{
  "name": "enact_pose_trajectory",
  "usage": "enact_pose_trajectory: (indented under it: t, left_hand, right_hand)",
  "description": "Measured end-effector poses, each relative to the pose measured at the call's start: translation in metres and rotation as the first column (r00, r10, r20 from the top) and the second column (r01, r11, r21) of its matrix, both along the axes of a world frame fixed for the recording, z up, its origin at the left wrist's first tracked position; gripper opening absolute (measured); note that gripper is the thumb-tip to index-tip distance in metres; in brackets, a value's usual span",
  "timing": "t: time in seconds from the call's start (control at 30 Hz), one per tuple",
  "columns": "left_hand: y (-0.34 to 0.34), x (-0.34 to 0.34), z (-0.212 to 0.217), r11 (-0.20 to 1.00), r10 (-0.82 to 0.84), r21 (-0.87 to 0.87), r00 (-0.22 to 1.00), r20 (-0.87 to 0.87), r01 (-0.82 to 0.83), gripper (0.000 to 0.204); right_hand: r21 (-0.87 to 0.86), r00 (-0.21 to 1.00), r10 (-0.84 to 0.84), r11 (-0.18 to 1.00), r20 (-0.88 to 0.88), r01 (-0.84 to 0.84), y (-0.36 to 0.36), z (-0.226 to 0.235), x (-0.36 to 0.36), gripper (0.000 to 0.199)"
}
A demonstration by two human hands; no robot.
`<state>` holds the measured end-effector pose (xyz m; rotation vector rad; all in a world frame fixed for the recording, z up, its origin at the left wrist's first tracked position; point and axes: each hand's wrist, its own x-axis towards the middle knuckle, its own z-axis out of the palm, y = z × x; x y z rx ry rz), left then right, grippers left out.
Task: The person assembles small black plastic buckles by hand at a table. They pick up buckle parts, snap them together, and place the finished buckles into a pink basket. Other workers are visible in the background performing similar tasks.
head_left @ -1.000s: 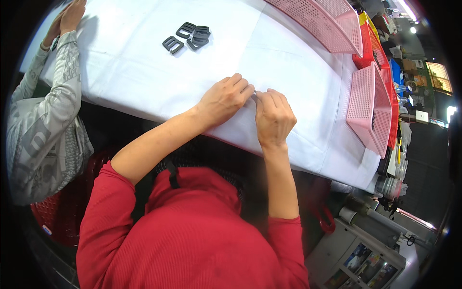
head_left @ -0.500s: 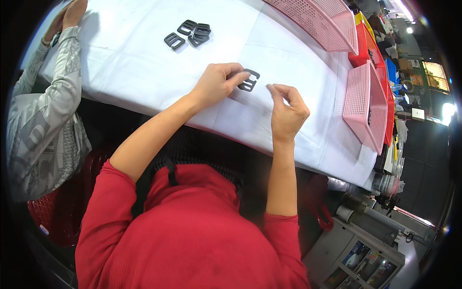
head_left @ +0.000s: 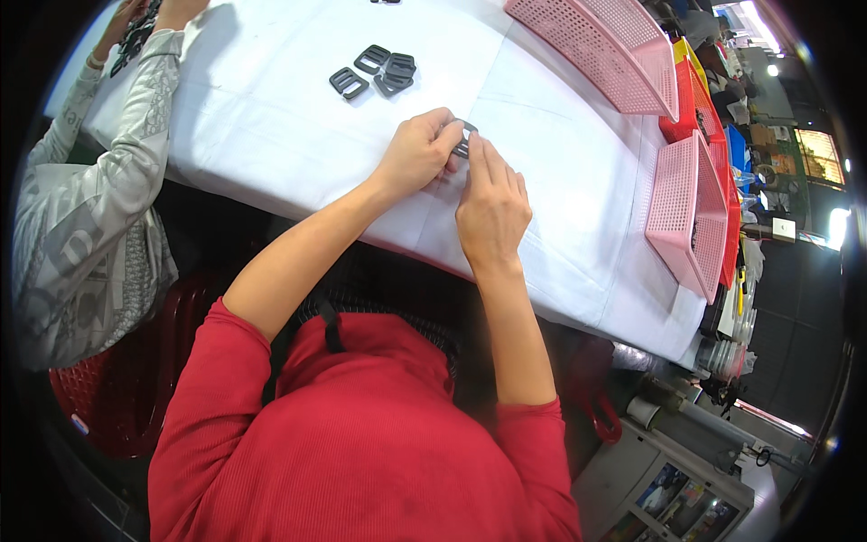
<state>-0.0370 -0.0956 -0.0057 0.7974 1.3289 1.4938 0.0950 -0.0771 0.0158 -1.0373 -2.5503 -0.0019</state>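
White-clothed table (head_left: 271, 135) with dark plastic buckles (head_left: 375, 70) and pink baskets (head_left: 591, 45).

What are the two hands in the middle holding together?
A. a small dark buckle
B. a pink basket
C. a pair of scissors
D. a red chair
A: the left hand and right hand meet over the white table, pinching a small dark buckle like the loose buckles lying farther up.
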Motion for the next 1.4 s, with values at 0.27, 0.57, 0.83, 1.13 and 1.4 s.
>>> enact_pose_trajectory:
  t: [0.27, 0.57, 0.83, 1.13, 1.4]
  left_hand:
    - [0.000, 0.002, 0.003, 0.999, 0.036, 0.002, 0.997, -0.070, -0.036, 0.021]
    - [0.001, 0.003, -0.003, 0.998, 0.011, 0.065, 0.996, -0.092, -0.005, 0.020]
    - [0.001, 0.001, -0.002, 0.997, 0.053, 0.061, 0.997, 0.055, -0.056, 0.021]
    - [-0.007, 0.003, 0.001, 0.991, -0.037, 0.132, 0.995, 0.098, 0.024, 0.022]
    - [0.002, -0.021, 0.017, 0.999, -0.049, -0.004, 0.904, -0.425, 0.052, 0.017]
  right_hand:
    - [-0.118, 0.999, -0.033, 0.992, 0.004, 0.033, 0.004, 0.000, -0.003, 0.053]
    - [-0.136, 0.994, -0.109, 0.985, -0.023, 0.105, 0.016, -0.001, -0.012, 0.050]
    - [-0.244, 0.960, 0.062, 0.961, -0.271, -0.131, 0.005, 0.020, 0.019, 0.033]
    - [-0.766, 0.444, -0.631, 0.455, -0.637, -0.453, 0.019, 0.009, -0.041, 0.024]
    - [-0.675, 0.429, -0.523, 0.537, -0.737, -0.506, 0.071, 0.030, -0.043, 0.034]
